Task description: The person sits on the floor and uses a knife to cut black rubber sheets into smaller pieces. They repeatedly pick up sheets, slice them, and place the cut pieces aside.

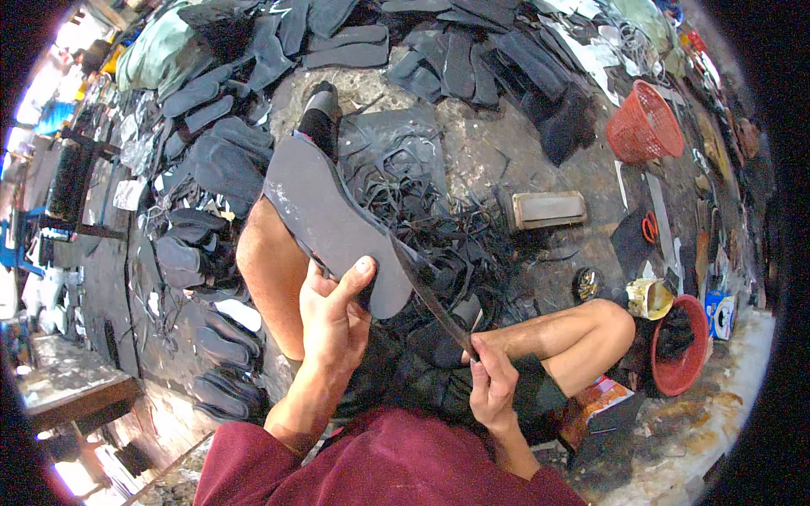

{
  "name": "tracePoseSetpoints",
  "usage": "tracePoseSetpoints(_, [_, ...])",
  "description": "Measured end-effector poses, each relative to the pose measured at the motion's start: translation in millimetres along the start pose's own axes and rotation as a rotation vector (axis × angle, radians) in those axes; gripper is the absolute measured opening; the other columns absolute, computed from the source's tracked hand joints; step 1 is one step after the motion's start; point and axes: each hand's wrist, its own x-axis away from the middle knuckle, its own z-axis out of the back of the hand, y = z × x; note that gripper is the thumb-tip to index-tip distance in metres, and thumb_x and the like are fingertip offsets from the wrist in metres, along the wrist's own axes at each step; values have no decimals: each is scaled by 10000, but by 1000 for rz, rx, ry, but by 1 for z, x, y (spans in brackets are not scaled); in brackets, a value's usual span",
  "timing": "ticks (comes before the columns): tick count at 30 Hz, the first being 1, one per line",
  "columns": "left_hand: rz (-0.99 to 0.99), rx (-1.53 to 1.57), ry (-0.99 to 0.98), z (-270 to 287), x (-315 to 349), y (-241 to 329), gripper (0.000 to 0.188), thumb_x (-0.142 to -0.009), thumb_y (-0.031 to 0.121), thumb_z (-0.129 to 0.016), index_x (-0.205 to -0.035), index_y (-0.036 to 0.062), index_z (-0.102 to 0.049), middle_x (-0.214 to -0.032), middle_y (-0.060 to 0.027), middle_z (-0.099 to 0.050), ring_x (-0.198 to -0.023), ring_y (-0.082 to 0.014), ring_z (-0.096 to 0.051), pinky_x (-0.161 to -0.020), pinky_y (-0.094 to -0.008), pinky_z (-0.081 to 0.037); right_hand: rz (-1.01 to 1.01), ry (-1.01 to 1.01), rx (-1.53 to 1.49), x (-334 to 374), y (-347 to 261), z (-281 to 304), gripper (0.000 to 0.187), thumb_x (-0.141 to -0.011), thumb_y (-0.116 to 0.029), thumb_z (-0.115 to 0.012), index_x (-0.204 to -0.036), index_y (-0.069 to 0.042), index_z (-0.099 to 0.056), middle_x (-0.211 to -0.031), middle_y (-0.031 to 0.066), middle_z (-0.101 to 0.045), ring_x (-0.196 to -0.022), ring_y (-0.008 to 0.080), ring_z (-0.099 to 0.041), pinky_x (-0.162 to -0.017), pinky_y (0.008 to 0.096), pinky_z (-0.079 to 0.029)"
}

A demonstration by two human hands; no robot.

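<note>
My left hand (333, 308) grips a large dark grey shoe sole (333, 223) near its narrower end, thumb on top and the fingers underneath. The sole is tilted over my bent left leg, and its wide end reaches toward my shin. My right hand (494, 384) is closed on the lower end of a thin dark strip (440, 314). That strip runs up to the sole's right edge; whether it is a blade or a trimmed-off band I cannot tell. Below the sole, between my legs, lies a tangled heap of black trimmings (430, 211).
Many dark soles (346, 46) lie stacked across the far floor and down the left. A pale block (548, 209) lies right of the trimmings. Farther right are a red basket (645, 126), red-handled scissors (650, 228), a yellowish can (648, 298) and a red tub (680, 346).
</note>
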Motion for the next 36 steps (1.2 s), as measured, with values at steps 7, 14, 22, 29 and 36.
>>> tracePoseSetpoints(7, [-5, -138, -89, 32, 11, -7, 694, -787, 11, -776, -1372, -28, -403, -1257, -137, -599, -1159, -249, -593, -1029, -397, -456, -8, -263, 48, -58, -24, 13, 358, -944, -140, -601, -1301, -150, -623, -758, 104, -574, -659, 310, -600, -611, 423, -492])
tracePoseSetpoints(14, [77, -107, -130, 35, 15, -8, 728, -774, -14, -786, -1386, -26, -392, -1267, -137, -588, -1188, -237, -576, -1049, -379, -441, 26, 21, -15, -105, -22, -90, 416, -942, -142, -618, -1348, -224, -589, -802, 77, -564, -682, 282, -602, -603, 402, -498])
tracePoseSetpoints(22, [114, -133, -138, 42, 16, -5, 785, -760, -34, -794, -1413, -25, -359, -1269, -134, -581, -1172, -231, -585, -1019, -370, -473, 112, 67, -41, -167, -42, -117, 399, -1003, -125, -534, -1401, -109, -549, -1111, 65, -658, -799, 160, -604, -712, 265, -500])
tracePoseSetpoints(29, [37, -465, -238, 52, 32, -21, 783, -757, 133, -864, -1379, -15, -412, -1268, -112, -581, -1188, -230, -556, -1075, -379, -404, -32, -232, -781, -166, -49, -66, 814, -879, -139, -747, -1529, 7, -278, -1331, 83, -544, -1152, 142, -508, -983, 294, -425])
tracePoseSetpoints(36, [18, -228, 0, 34, 14, 44, 497, -821, 237, -801, -1212, 11, -594, -1079, -95, -680, -963, -228, -671, -857, -398, -552, -232, -371, -1028, -77, -51, -36, 671, -950, -178, -672, -1496, 24, -338, -1213, 106, -610, -1034, 149, -576, -948, 296, -453])
